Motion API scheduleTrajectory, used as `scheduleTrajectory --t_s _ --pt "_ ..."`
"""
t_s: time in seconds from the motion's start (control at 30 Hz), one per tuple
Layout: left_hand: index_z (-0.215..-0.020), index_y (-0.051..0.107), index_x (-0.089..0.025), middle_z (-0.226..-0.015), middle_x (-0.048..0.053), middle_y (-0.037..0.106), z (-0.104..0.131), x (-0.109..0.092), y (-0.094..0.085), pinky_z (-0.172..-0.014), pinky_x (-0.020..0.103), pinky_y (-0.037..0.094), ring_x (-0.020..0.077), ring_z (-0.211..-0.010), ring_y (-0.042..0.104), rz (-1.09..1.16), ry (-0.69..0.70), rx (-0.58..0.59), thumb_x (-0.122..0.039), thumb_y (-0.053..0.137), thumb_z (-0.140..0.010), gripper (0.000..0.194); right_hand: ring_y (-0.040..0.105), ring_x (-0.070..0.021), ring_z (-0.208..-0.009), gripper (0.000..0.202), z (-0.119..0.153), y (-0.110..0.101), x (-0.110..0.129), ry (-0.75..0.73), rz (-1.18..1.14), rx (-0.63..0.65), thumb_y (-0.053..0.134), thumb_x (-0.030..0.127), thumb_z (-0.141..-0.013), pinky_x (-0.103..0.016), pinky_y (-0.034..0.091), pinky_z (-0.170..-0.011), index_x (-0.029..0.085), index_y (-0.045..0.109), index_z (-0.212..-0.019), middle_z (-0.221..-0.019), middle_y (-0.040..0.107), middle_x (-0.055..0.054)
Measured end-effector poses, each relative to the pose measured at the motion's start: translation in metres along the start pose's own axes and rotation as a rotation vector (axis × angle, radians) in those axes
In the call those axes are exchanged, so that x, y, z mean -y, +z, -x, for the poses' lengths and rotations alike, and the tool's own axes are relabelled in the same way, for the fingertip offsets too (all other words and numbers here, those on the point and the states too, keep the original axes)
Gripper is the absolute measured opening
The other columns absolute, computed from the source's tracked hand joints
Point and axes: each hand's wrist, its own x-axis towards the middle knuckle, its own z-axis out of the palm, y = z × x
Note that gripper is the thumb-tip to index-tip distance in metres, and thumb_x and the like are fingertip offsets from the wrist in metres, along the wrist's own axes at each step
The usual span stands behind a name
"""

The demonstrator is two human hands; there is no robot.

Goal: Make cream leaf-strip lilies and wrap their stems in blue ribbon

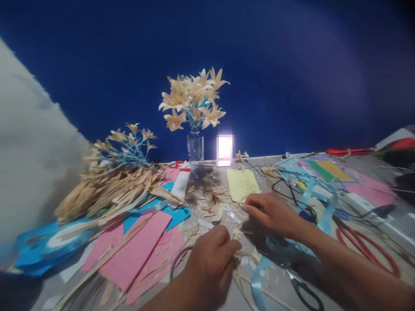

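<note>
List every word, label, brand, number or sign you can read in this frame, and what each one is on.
No text can be read anywhere in this view.
Bright rectangle by the wall: pixelated and washed out, nothing legible.
Pale yellow sheet: faint marks only, too blurred to tell whether they are writing.
White item with a red end: too blurred for any lettering to be made out.

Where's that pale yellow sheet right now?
In the head camera's view, the pale yellow sheet lies just right of centre, right beyond the fingertips of the right hand and to the right of the clear vase.
</note>
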Motion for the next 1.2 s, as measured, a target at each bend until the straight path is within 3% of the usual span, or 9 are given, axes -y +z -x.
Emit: scheduleTrajectory --t_s 0.1,0.23,0.33,0.43,0.57,0.7,0.83,1.0,1.2 --pt "-0.098 0.062 -0.018 -0.078 0.005 0.052 -0.003 0.004 0.001 -0.058 0.026 0.041 0.0177 -0.070 0.052 0.021 0.033 -0.043 -0.004 0.047 -0.084 0.025 0.056 -0.0134 -0.062 0.027 0.009 0.002 0.005 -0.001 -0.066 0.010 0.054 0.030 -0.095 -0.025 0.031 -0.059 0.019 0.066 -0.073 -0.068 0.068 0.000" --pt "-0.108 0.059 -0.019 -0.084 0.005 0.055 -0.001 0.011 0.007 -0.060 0.024 0.047 0.0167 -0.073 0.055 0.034 0.044 -0.067 -0.002 0.047 -0.086 0.030 0.058 -0.0148 -0.063 0.026 0.027 0.016 0.004 -0.033 0.030 0.092 0.056 0.035 -0.094 -0.027 0.029 -0.058 0.020 0.068 -0.077 -0.072 0.070 -0.001" --pt "-0.111 0.059 -0.021 -0.089 0.005 0.057 0.002 0.015 0.012 -0.062 0.024 0.049 0.0158 -0.074 0.058 0.066 -0.015 -0.047 -0.005 0.050 -0.090 0.028 0.059 -0.0157 -0.064 0.026 0.035 0.015 -0.011 -0.005 0.071 0.106 0.055 0.037 -0.094 -0.027 0.029 -0.058 0.021 0.069 -0.079 -0.074 0.072 -0.002" --pt "-0.113 0.059 -0.022 -0.092 0.005 0.059 0.003 0.019 0.015 -0.066 0.024 0.052 0.0153 -0.076 0.061 0.115 -0.057 -0.066 -0.007 0.049 -0.092 0.028 0.061 -0.0167 -0.066 0.026 0.031 -0.001 -0.041 0.107 0.179 0.062 0.054 0.037 -0.094 -0.026 0.030 -0.060 0.021 0.070 -0.080 -0.074 0.073 -0.003" --pt "-0.118 0.058 -0.022 -0.100 0.008 0.060 0.002 0.022 0.017 -0.067 0.024 0.053 0.0148 -0.078 0.063 0.122 -0.015 -0.084 -0.006 0.047 -0.092 0.033 0.063 -0.0174 -0.073 0.023 0.000 -0.032 -0.092 0.320 0.325 -0.036 0.057 0.035 -0.092 -0.025 0.032 -0.061 0.021 0.073 -0.083 -0.081 0.075 -0.004" --pt "-0.107 0.061 -0.022 -0.086 0.004 0.059 0.001 0.024 0.018 -0.061 0.023 0.050 0.0141 -0.070 0.060 0.087 0.003 -0.078 -0.007 0.051 -0.090 0.024 0.066 -0.0177 -0.077 0.022 -0.047 -0.049 -0.128 0.415 0.359 -0.090 0.055 0.027 -0.091 -0.024 0.035 -0.060 0.019 0.074 -0.086 -0.085 0.075 -0.005" --pt "-0.105 0.062 -0.023 -0.086 0.004 0.066 0.005 0.030 0.020 -0.063 0.023 0.053 0.0147 -0.072 0.066 0.049 -0.006 -0.131 -0.011 0.051 -0.091 0.021 0.067 -0.0219 -0.094 0.021 -0.092 -0.042 -0.147 0.489 0.389 -0.134 0.055 0.027 -0.095 -0.028 0.046 -0.075 0.016 0.073 -0.097 -0.100 0.074 -0.009" --pt "-0.118 0.060 -0.023 -0.102 0.007 0.074 0.006 0.035 0.014 -0.079 0.026 0.058 0.0187 -0.091 0.072 -0.086 -0.016 -0.208 -0.021 0.056 -0.093 0.025 0.065 -0.0234 -0.104 0.031 -0.125 -0.021 -0.165 0.566 0.368 -0.129 0.062 0.036 -0.097 -0.045 0.055 -0.090 0.015 0.062 -0.120 -0.121 0.065 -0.009" --pt "-0.105 0.060 -0.023 -0.080 0.002 0.061 -0.001 0.032 0.002 -0.062 0.022 0.054 0.0144 -0.070 0.064 0.068 -0.001 -0.133 -0.015 0.052 -0.094 0.016 0.065 -0.0233 -0.105 0.030 -0.130 -0.016 -0.175 0.595 0.222 -0.213 0.063 0.035 -0.097 -0.045 0.055 -0.090 0.016 0.062 -0.121 -0.122 0.064 -0.009"
